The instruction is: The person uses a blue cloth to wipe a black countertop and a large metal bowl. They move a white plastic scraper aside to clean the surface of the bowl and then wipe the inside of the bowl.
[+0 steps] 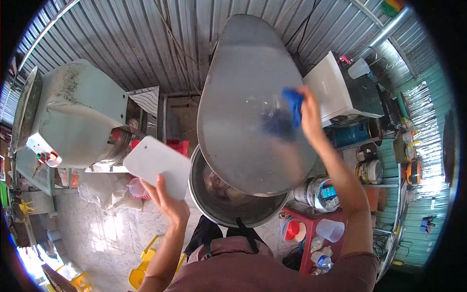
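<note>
My left hand [166, 199] grips a flat white plastic board [160, 164] with rounded corners and a small hole near one end. In my right hand [310, 109] is a crumpled blue cloth [294, 106], held over the right side of a broad, smooth grey metal surface [240, 109]. The hand and cloth show as a blurred reflection on that metal. Below its near end stands a large round metal pot [255, 219], partly covered by it; something brownish [217, 186] lies inside, too obscured to name.
A large pale machine [84, 109] stands left, a white cabinet [328, 87] right. Nearer on the right, a red plastic table [310, 252] bears a clear plastic container [330, 230] and a bottle [324, 260]. A yellow plastic stool [140, 268] is at lower left.
</note>
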### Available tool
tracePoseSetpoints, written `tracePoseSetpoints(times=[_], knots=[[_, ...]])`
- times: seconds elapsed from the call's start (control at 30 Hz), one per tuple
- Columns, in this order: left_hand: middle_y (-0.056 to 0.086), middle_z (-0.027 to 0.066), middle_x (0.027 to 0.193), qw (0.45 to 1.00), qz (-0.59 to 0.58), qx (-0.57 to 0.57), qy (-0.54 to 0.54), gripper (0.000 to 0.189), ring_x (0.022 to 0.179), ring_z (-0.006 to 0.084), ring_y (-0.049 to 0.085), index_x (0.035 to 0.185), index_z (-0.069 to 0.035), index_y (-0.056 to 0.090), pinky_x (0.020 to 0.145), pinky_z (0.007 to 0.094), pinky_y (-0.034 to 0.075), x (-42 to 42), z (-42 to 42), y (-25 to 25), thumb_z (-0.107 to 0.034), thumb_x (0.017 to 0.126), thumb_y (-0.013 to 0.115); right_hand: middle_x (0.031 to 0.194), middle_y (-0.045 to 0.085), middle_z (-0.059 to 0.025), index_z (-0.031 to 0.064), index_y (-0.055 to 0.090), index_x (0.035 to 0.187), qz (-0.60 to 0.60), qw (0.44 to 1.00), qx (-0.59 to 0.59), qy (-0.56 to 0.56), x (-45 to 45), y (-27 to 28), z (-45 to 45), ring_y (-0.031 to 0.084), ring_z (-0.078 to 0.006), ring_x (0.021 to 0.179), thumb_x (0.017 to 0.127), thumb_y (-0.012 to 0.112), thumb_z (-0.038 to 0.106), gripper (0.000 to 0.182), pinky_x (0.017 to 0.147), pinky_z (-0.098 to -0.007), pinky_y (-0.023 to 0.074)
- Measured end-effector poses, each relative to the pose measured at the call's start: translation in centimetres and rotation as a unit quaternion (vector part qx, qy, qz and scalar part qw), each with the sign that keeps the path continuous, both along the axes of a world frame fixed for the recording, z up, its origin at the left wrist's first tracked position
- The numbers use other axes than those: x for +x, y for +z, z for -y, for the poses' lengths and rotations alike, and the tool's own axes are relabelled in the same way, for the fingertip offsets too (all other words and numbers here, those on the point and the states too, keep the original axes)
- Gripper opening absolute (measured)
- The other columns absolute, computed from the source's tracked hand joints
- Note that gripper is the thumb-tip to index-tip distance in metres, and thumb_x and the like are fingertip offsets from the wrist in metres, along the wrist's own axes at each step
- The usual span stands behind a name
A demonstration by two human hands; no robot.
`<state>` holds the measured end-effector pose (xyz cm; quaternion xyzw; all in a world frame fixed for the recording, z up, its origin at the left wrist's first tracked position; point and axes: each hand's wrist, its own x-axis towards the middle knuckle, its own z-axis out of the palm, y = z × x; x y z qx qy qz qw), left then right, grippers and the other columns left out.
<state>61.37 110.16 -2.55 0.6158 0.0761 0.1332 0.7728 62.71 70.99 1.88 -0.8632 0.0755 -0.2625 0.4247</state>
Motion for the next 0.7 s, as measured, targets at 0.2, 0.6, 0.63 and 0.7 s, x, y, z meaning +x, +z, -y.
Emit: tracePoseSetpoints(times=[0.2, 0.6, 0.63, 0.7], knots=[[0.040, 0.0095, 0.138, 0.985, 0.009, -0.164, -0.054, 0.066, 0.123, 0.0209, 0.041, 0.149, -0.005, 0.023, 0.105, 0.0346, 0.031, 3.3, 7.2, 1.1, -0.023, 0.095, 0.057, 0.130, 0.057, -0.0151, 0.0121, 0.053, 0.128, -0.117, 0.962, -0.193, -0.154, 15.0, -5.0, 14.4, 0.051, -0.0332, 0.123, 0.097, 0.044, 0.027, 0.036, 0.104, -0.0428, 0.0391], [0.050, 0.0070, 0.126, 0.991, -0.036, -0.117, -0.056, 0.059, 0.111, 0.0198, 0.052, 0.146, -0.013, 0.031, 0.094, 0.0371, 0.044, 0.2, 3.5, 0.2, -0.025, 0.094, 0.057, 0.149, 0.043, -0.0056, 0.0199, 0.051, 0.138, -0.046, 0.915, -0.373, 0.145, 9.6, -4.2, -0.8, 0.036, -0.0284, 0.138, 0.098, 0.049, 0.023, 0.040, 0.113, -0.0491, 0.0289], [0.049, 0.0069, 0.127, 0.990, -0.042, -0.122, -0.050, 0.061, 0.112, 0.0200, 0.052, 0.147, -0.013, 0.030, 0.094, 0.0374, 0.044, 0.0, 3.6, 0.3, -0.025, 0.094, 0.057, 0.148, 0.044, -0.0056, 0.0192, 0.053, 0.136, -0.036, 0.913, -0.376, 0.156, 7.6, -4.1, -2.2, 0.038, -0.0283, 0.138, 0.098, 0.051, 0.020, 0.039, 0.114, -0.0488, 0.0289], [0.049, 0.0067, 0.129, 0.989, -0.053, -0.135, -0.042, 0.064, 0.114, 0.0205, 0.051, 0.149, -0.013, 0.029, 0.095, 0.0380, 0.045, -0.1, 3.8, 0.5, -0.026, 0.093, 0.058, 0.146, 0.047, -0.0052, 0.0188, 0.055, 0.133, -0.025, 0.914, -0.355, 0.197, 4.0, -3.3, -3.9, 0.041, -0.0282, 0.136, 0.097, 0.052, 0.017, 0.037, 0.114, -0.0481, 0.0289]])
